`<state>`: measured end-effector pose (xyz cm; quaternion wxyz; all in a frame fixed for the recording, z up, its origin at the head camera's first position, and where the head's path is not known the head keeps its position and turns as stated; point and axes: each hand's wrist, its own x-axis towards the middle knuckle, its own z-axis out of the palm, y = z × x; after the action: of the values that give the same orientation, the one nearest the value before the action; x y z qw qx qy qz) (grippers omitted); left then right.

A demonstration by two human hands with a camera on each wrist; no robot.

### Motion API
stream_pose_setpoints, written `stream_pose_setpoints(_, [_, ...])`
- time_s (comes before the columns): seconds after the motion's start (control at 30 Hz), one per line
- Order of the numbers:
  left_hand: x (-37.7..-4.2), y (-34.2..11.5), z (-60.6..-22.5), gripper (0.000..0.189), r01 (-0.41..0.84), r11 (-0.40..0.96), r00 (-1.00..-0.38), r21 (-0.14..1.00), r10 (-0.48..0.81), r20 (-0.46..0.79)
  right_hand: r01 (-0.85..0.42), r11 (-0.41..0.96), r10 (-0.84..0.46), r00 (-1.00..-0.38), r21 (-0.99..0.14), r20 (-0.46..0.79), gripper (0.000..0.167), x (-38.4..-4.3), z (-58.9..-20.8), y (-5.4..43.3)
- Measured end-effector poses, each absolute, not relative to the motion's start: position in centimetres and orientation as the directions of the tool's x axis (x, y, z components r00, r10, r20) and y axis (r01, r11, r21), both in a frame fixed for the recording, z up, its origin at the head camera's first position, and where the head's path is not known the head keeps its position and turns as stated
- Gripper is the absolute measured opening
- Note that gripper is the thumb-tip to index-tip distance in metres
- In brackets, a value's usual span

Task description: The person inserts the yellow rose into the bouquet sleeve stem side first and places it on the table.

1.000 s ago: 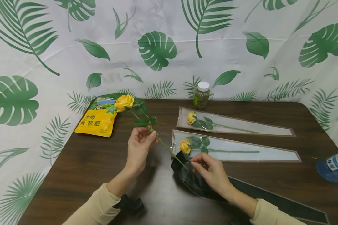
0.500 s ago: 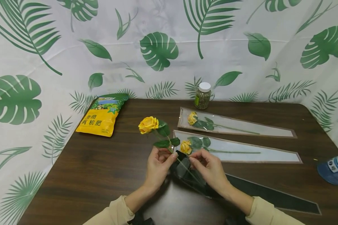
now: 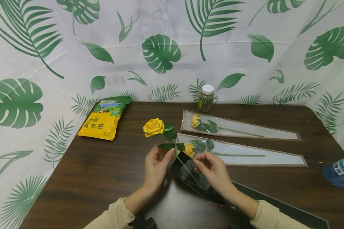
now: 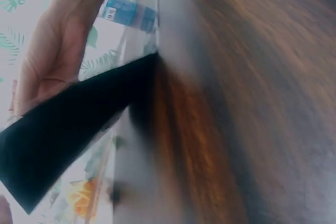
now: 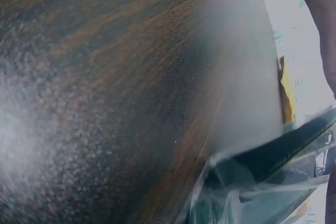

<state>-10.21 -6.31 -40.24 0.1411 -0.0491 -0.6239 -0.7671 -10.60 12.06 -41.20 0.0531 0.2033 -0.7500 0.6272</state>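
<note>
A yellow rose [image 3: 154, 127] with green leaves leans to the left in the head view. My left hand [image 3: 156, 167] pinches its stem just below the leaves. The lower stem runs down into the mouth of a black-and-clear flower sleeve [image 3: 186, 171]. At the right edge of that mouth, my right hand [image 3: 215, 173] pinches the film between thumb and forefinger. The left wrist view has the sleeve's black side [image 4: 73, 119] slanting past the right hand [image 4: 58, 45]. Clear film [image 5: 262, 166] shows in the right wrist view. My right forearm hides part of the sleeve.
Two sleeved yellow roses lie beyond my hands, a nearer one [image 3: 240, 155] and a farther one [image 3: 240, 132]. Behind them stands a white-capped jar [image 3: 206, 99]. A yellow fertilizer bag [image 3: 100, 124] lies back left; a blue can [image 3: 339, 171] is at the right.
My left hand has moved right and down with the rose, and more of its stem is inside the sleeve. My right hand keeps its pinch on the sleeve's edge.
</note>
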Motion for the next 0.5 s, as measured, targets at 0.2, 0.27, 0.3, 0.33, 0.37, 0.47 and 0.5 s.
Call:
stream_pose_setpoints(0.2, [-10.2, -6.3, -39.9, 0.017, 0.254, -0.169, -0.957, 0.952, -0.185, 0.222, -0.385, 0.133, -0.244, -0.906, -0.913, 0.347, 0.005, -10.5, -41.1, 12.0])
stream_pose_setpoints(0.27, [-10.1, -6.3, -39.9, 0.019, 0.242, -0.160, -0.959, 0.957, -0.187, 0.211, -0.388, 0.128, -0.243, -0.905, -0.913, 0.350, 0.005, -10.4, -41.0, 12.0])
stream_pose_setpoints(0.3, [-10.1, -6.2, -39.9, 0.019, 0.235, -0.152, -0.960, 0.960, -0.189, 0.205, -0.390, 0.127, -0.241, -0.904, -0.912, 0.353, 0.005, -10.4, -40.9, 12.0])
stream_pose_setpoints(0.33, [-10.1, -6.1, -40.0, 0.020, 0.228, -0.143, -0.961, 0.963, -0.190, 0.199, -0.389, 0.120, -0.240, -0.904, -0.913, 0.354, 0.005, -10.4, -40.8, 12.0])
stream_pose_setpoints(0.37, [-10.0, -6.1, -40.0, 0.020, 0.222, -0.127, -0.962, 0.967, -0.190, 0.195, -0.393, 0.115, -0.238, -0.902, -0.912, 0.359, 0.005, -10.3, -40.7, 11.9])
stream_pose_setpoints(0.47, [-9.8, -5.8, -40.3, 0.022, 0.186, -0.077, -0.969, 0.980, -0.180, 0.170, -0.398, 0.103, -0.234, -0.900, -0.911, 0.367, 0.004, -10.3, -40.3, 11.9])
stream_pose_setpoints(0.5, [-9.7, -5.7, -40.3, 0.023, 0.173, -0.069, -0.972, 0.982, -0.172, 0.159, -0.397, 0.102, -0.233, -0.901, -0.912, 0.366, 0.004, -10.3, -40.2, 11.8])
